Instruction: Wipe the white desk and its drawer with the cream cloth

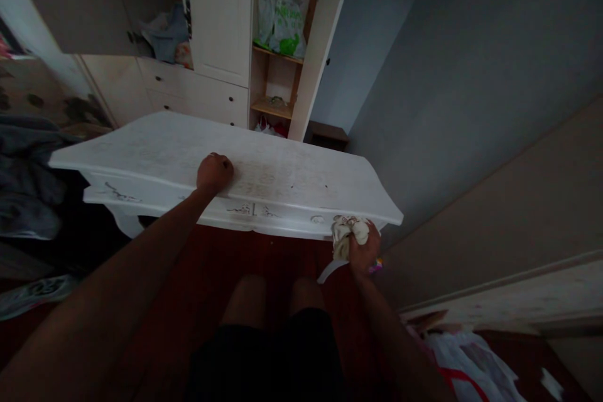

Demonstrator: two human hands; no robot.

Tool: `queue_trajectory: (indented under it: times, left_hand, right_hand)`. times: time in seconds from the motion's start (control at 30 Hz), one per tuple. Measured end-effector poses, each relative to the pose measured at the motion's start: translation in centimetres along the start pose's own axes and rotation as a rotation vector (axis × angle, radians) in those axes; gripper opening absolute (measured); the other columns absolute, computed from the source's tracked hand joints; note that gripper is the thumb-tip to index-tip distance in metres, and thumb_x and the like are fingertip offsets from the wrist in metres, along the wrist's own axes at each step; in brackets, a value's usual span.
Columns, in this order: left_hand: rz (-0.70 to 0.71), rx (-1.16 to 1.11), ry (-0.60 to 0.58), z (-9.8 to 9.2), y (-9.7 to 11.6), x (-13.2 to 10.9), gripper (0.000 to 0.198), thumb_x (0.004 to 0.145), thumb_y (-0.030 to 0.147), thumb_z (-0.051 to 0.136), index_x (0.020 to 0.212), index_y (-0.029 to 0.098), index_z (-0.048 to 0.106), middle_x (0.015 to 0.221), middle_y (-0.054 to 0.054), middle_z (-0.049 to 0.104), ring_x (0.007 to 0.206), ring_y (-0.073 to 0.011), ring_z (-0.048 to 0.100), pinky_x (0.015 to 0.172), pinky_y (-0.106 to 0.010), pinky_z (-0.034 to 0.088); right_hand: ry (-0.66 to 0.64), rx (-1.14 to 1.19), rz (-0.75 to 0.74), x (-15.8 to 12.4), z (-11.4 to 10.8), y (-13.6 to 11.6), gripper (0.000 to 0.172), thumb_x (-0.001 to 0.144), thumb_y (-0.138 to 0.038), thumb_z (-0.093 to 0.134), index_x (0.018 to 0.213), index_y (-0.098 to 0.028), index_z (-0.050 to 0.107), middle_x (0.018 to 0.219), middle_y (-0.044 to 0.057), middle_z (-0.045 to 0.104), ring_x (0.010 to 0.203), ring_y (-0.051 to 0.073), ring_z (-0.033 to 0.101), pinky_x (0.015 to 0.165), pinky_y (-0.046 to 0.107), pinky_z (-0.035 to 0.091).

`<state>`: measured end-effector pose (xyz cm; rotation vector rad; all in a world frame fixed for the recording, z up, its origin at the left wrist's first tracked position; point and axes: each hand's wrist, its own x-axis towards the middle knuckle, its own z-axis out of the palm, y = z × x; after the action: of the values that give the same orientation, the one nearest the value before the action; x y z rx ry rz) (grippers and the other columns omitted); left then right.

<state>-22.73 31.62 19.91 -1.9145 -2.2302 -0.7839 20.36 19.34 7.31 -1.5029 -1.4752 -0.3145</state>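
Right hand (365,250): clamped on pale cloth (342,235), held at right end of drawer front (293,222) | left hand (215,173): curled into fist, rested on white table (339,177) | step: drawer front apparently being wiped | next: steady cloth pressure seemingly called for around knob (317,219)

A pale wardrobe (217,12) stands with doors open. On one shelf (277,55) sits a white plastic bag (288,19) printed in green; bluish cloth (173,34) fills another compartment. Grey fabric (26,163) lies heaped at left, and a whitish bag (466,355) with a red strap at lower right.
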Motion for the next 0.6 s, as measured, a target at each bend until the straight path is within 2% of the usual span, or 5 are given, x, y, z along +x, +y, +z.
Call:
queue_trajectory:
  times: [0.07, 0.2, 0.3, 0.43, 0.6]
  left_hand:
    - [0.001, 0.004, -0.010, -0.2, 0.1, -0.1, 0.039, 0.085, 0.023, 0.038, 0.097, 0.009, 0.073, 0.101, -0.019, 0.066, 0.092, -0.0297, 0.063, 0.087, -0.040, 0.049]
    - [0.009, 0.013, -0.028, -0.4, 0.2, -0.2, 0.042, 0.084, 0.022, 0.037, 0.101, 0.008, 0.072, 0.102, -0.020, 0.066, 0.094, -0.0292, 0.063, 0.088, -0.040, 0.049]
    - [0.009, 0.014, -0.025, -0.4, 0.2, -0.2, 0.042, 0.084, 0.023, 0.037, 0.100, 0.008, 0.072, 0.101, -0.020, 0.065, 0.093, -0.0294, 0.062, 0.087, -0.040, 0.049]
    - [0.014, 0.018, -0.007, -0.1, 0.0, 0.0, 0.039, 0.084, 0.021, 0.039, 0.096, 0.009, 0.073, 0.098, -0.020, 0.066, 0.093, -0.0317, 0.063, 0.087, -0.043, 0.049]
    - [0.021, 0.055, 0.000, -0.1, 0.0, 0.1, 0.037, 0.084, 0.022, 0.039, 0.094, 0.010, 0.073, 0.095, -0.018, 0.067, 0.091, -0.0311, 0.063, 0.086, -0.043, 0.049]
  right_hand:
    - [0.153, 0.035, 0.069, -0.4, 1.6, -2.6, 0.044, 0.085, -0.028, 0.057, 0.126, -0.013, 0.054, 0.122, 0.018, 0.061, 0.117, 0.034, 0.055, 0.100, 0.057, 0.043]
    - [0.096, 0.103, -0.005, -1.9, 4.5, -8.0, 0.041, 0.087, -0.029, 0.057, 0.125, -0.016, 0.057, 0.125, 0.017, 0.061, 0.118, 0.032, 0.055, 0.101, 0.054, 0.043]
    - [0.120, 0.086, -0.048, -2.7, 4.9, -9.8, 0.039, 0.087, -0.026, 0.057, 0.126, -0.020, 0.058, 0.127, 0.016, 0.060, 0.120, 0.031, 0.052, 0.101, 0.054, 0.042]
    - [-0.023, 0.065, -0.227, -2.5, 3.8, -8.8, 0.043, 0.087, -0.021, 0.053, 0.130, -0.023, 0.056, 0.131, 0.014, 0.059, 0.127, 0.031, 0.048, 0.105, 0.053, 0.036]
    - [-0.114, -0.065, -0.316, -0.8, 2.0, -4.6, 0.043, 0.084, -0.017, 0.052, 0.126, -0.024, 0.058, 0.128, 0.012, 0.062, 0.126, 0.031, 0.048, 0.104, 0.052, 0.033]
